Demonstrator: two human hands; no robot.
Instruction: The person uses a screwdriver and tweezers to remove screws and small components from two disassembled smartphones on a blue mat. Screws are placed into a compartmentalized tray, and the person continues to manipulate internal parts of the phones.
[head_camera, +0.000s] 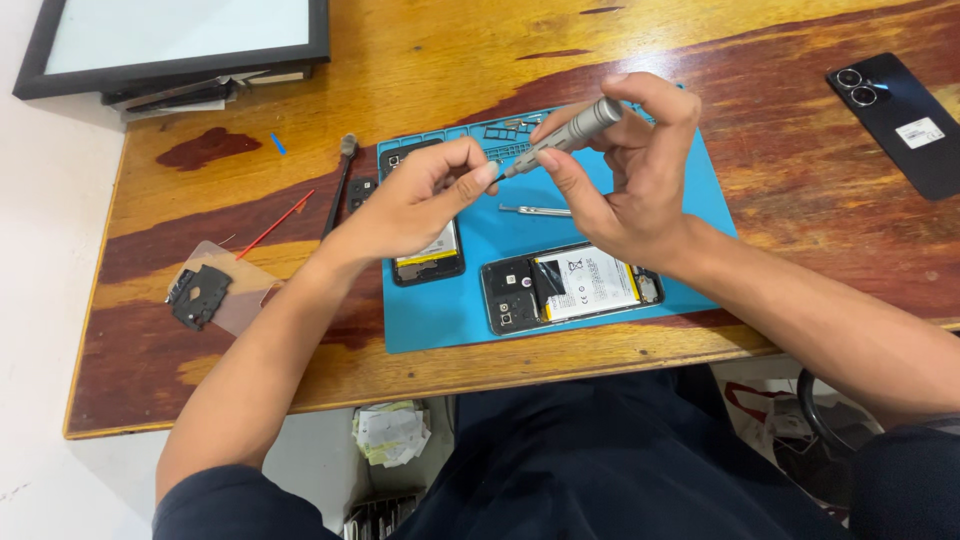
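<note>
My right hand grips a grey precision screwdriver and holds it slanted above a blue repair mat. My left hand pinches at the screwdriver's tip with thumb and forefinger. An opened phone with its white battery showing lies on the mat below my right hand. A second opened phone lies under my left hand, mostly hidden. Metal tweezers rest on the mat between the hands.
A black phone with two camera rings lies at the far right of the wooden table. At left are a black plastic part on a clear sheet, a red stick, a dark brush-like tool and a framed white board.
</note>
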